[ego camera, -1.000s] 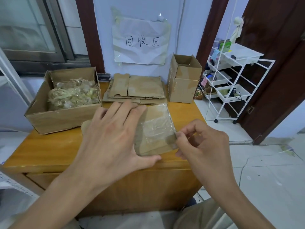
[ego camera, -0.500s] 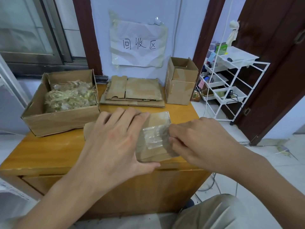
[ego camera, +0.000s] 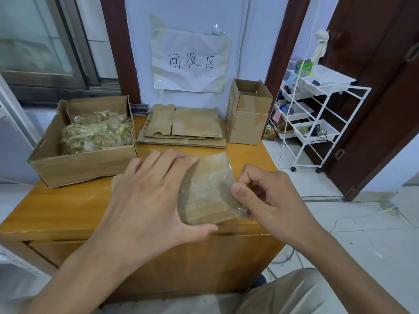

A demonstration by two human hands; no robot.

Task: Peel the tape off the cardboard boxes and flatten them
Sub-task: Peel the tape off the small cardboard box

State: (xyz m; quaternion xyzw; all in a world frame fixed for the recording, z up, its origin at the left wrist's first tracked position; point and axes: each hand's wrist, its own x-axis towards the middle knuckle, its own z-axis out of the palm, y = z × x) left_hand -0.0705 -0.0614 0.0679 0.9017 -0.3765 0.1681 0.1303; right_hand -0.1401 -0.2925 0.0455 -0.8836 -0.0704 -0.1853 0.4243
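Left hand (ego camera: 145, 200) presses flat on the taped box (ego camera: 208, 189) at the table (ego camera: 68, 207) edge; right hand (ego camera: 267, 198) pinches its tape. Flattened stack (ego camera: 183, 125) done, 1 upright box (ego camera: 248, 112) left.

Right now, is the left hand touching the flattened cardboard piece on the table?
Touching. The head view shows the left hand lying flat on the flattened cardboard piece, fingers spread across its top, thumb against its near edge.

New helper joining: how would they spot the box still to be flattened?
Start at the paper sign on the wall. Below and to its right, on the wooden table, stands the upright box. Unlike the flat cardboard stack beside it, it is still unfolded, top open.
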